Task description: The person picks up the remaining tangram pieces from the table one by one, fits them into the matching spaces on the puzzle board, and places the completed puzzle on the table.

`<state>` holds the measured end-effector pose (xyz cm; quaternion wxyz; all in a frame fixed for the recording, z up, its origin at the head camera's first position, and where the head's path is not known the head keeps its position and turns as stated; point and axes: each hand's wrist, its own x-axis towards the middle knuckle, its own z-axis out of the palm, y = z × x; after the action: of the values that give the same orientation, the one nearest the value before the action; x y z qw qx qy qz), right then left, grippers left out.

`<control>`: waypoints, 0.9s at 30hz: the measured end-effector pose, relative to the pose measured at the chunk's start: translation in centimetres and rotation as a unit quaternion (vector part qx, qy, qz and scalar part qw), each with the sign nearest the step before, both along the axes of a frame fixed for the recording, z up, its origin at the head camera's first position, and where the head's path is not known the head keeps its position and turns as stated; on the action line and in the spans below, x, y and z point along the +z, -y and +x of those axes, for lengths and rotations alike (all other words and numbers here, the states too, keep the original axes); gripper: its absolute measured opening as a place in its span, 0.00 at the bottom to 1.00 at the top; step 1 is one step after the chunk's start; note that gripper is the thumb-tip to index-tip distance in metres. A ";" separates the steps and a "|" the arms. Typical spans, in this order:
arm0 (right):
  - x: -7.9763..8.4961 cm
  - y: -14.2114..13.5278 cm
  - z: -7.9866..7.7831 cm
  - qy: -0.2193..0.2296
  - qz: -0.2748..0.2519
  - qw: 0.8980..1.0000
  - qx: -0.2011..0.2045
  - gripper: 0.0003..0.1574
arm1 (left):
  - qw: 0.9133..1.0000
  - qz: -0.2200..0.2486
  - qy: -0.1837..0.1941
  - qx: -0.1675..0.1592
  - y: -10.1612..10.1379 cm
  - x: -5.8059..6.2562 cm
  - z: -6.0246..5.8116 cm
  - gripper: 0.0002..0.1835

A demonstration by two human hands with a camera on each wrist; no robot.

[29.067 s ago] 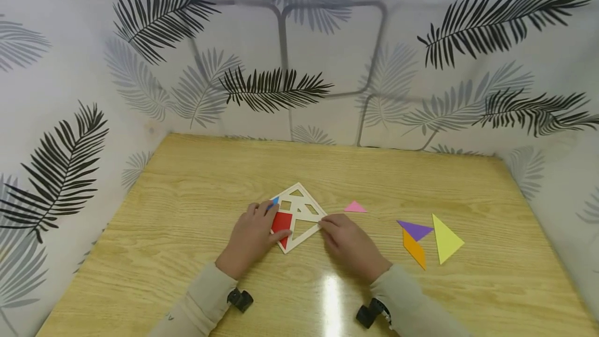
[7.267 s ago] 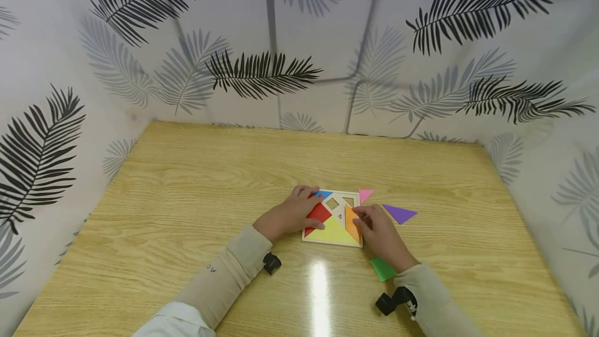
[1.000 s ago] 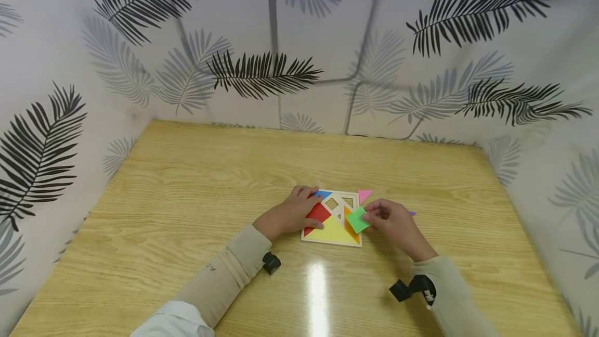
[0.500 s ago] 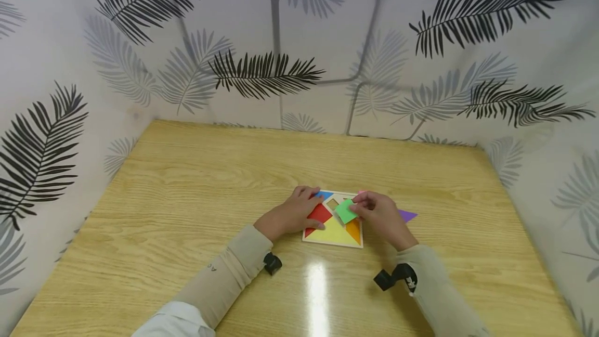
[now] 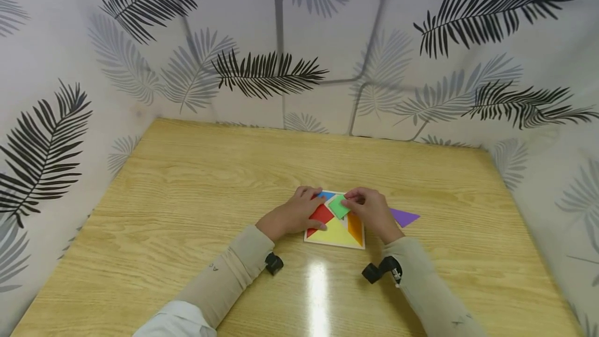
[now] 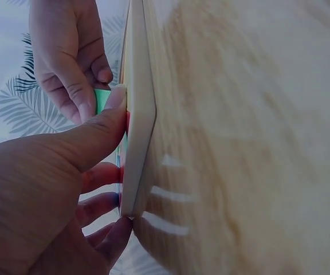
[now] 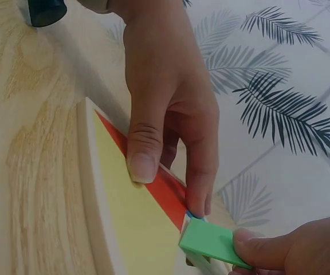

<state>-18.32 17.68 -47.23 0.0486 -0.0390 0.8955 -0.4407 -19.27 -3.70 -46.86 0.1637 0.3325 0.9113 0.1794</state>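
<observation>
A pale wooden tangram board [image 5: 327,244] lies on the table with a blue piece [image 5: 326,196], a red piece [image 5: 321,214], a yellow triangle [image 5: 333,232] and an orange parallelogram [image 5: 355,229] in it. My left hand [image 5: 296,213] rests on its left side, thumb and fingertips pressing the top. Between thumb and fingers, my right hand [image 5: 372,211] pinches a green square tile [image 7: 211,240] at one corner. The tile is over the board's upper part, tilted in the right wrist view, with part of a hole showing below it. The pink triangle is hidden behind my right hand.
A purple triangle [image 5: 405,217] lies on the wooden table [image 5: 210,170], just right of my right hand. A leaf-patterned cloth [image 5: 318,103] rises behind the table and along both sides. Light glares off the tabletop in front of the board.
My right hand has carried the green tile left and away from me, from over the orange piece to the board's upper holes. The left hand stays on the board.
</observation>
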 end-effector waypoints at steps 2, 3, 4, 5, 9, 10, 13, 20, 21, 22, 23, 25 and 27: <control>-0.1 0.2 0.0 -0.005 0.008 1.000 -0.001 0.12 | 1.000 0.002 -0.001 0.000 0.0 0.0 0.0 0.40; -0.2 0.3 0.0 -0.008 0.012 1.000 -0.002 0.12 | 1.000 0.002 -0.002 0.000 0.0 0.0 0.1 0.40; -0.2 0.4 0.0 -0.009 0.013 1.000 -0.004 0.12 | 1.000 0.002 -0.003 0.000 0.0 0.0 0.1 0.40; -0.3 0.5 0.0 -0.012 0.015 1.000 -0.005 0.12 | 1.000 0.001 -0.003 0.000 -0.1 0.0 0.1 0.40; -0.3 0.9 -0.1 -0.028 0.022 0.999 -0.015 0.11 | 1.000 -0.005 -0.009 0.001 -0.1 0.1 0.1 0.40; -0.3 1.0 -0.1 -0.033 0.025 0.999 -0.017 0.11 | 1.000 -0.007 -0.010 0.002 -0.1 0.1 0.1 0.40; -0.3 1.3 -0.2 -0.048 0.036 0.998 -0.023 0.11 | 1.000 -0.010 -0.012 0.004 -0.2 0.1 0.1 0.40; -0.5 1.7 -0.3 -0.057 0.046 0.997 -0.031 0.10 | 1.000 -0.013 -0.010 0.005 -0.2 -0.1 0.0 0.41; -0.5 1.7 -0.3 -0.055 0.045 0.997 -0.032 0.10 | 1.000 -0.015 -0.011 0.005 -0.2 -0.1 0.0 0.41; -0.5 1.8 -0.3 -0.054 0.045 0.997 -0.032 0.10 | 1.000 -0.016 -0.012 0.005 -0.2 -0.1 0.0 0.41; -0.5 1.8 -0.3 -0.052 0.045 0.997 -0.032 0.10 | 1.000 -0.018 -0.012 0.006 -0.2 -0.1 0.0 0.41; -0.6 1.8 -0.3 -0.049 0.046 0.997 -0.029 0.10 | 1.000 -0.021 -0.014 0.006 -0.2 -0.1 0.0 0.41; -0.7 1.8 -0.3 -0.047 0.048 0.997 -0.024 0.10 | 1.000 -0.021 -0.015 0.006 -0.2 -0.1 0.0 0.41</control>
<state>-18.64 15.89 -47.97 -0.0025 -0.0354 0.9177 -0.3957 -19.29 -3.49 -46.98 0.1560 0.3263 0.9191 0.1563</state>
